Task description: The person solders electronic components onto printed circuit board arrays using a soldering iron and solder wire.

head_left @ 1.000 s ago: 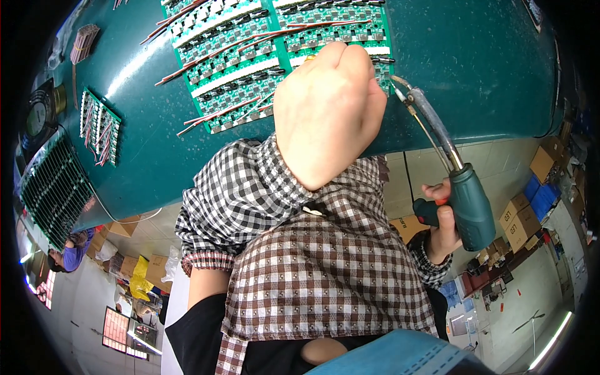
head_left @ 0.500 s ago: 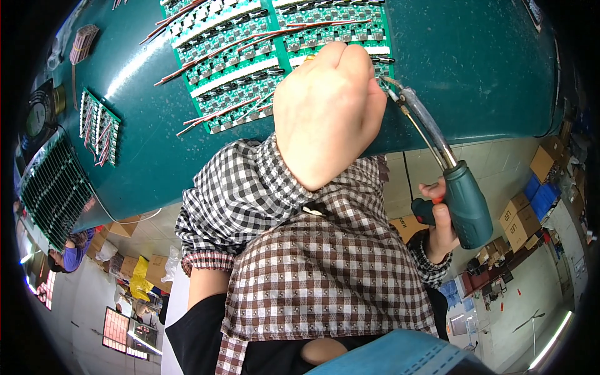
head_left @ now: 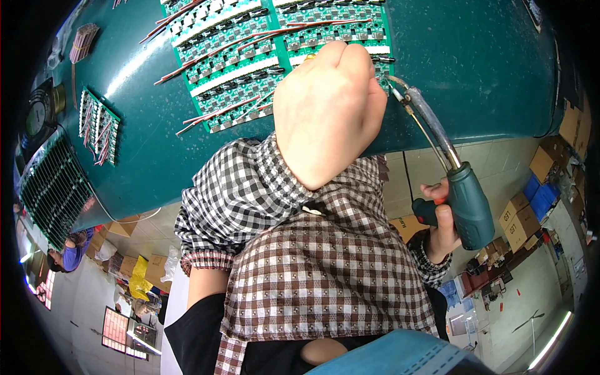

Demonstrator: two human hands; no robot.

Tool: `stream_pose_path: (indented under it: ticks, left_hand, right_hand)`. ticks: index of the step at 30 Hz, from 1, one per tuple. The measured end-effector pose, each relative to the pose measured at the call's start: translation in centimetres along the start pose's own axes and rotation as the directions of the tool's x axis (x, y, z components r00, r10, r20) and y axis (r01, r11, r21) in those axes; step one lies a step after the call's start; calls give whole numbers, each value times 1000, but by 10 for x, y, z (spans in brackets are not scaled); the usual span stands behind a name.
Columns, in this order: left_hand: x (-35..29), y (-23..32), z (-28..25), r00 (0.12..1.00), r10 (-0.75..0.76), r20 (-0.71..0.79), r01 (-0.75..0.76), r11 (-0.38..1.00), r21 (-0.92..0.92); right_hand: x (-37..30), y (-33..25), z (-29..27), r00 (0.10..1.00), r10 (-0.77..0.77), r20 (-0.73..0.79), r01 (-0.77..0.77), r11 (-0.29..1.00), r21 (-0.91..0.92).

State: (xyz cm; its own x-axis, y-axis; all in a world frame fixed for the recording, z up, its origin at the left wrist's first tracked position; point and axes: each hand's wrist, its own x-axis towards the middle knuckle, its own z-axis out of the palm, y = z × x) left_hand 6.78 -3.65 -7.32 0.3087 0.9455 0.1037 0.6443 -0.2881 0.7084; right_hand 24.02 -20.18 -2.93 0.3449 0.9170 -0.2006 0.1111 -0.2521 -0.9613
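Note:
My left hand is closed in a fist over the lower right part of a panel of green circuit boards; whatever its fingers hold is hidden beneath it. Wrapped round the dark green handle of a soldering gun is my right hand, with fingers at the red trigger. The gun's bent metal tip and thin feed tube reach up to the panel's right edge, just beside my left knuckles. Red, black and white wires lie across the boards, between rows of small black and silver parts.
On the green table at left lie a small board with wires, a tied wire bundle and a dark slotted rack. Another person is at the far left. Cardboard boxes stand at right, beyond the table's near edge.
The soldering gun's tip has shifted slightly right, away from the spot beside my left fingers. My left hand and the boards stay in place.

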Motion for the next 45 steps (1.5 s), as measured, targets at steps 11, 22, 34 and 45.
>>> stream_pose_path:
  ticks: [11, 22, 34, 45]
  left_hand:
    - [-1, -1, 2, 1000, 5, -29, -5, 1000, 0]
    - [-6, -6, 8, 997, 50, -55, -51, 998, -21]
    - [-6, -5, 9, 997, 36, -68, -38, 999, -28]
    - [-6, -5, 9, 997, 31, -75, -33, 999, -20]
  right_hand:
    - [-2, 0, -2, 1000, -1, -2, 1, 1000, 15]
    - [-2, -2, -2, 1000, 8, 9, -9, 1000, 20]
    - [-2, -1, -1, 1000, 8, 19, -9, 1000, 16]
    - [0, 1, -1, 1000, 8, 24, -8, 1000, 7]
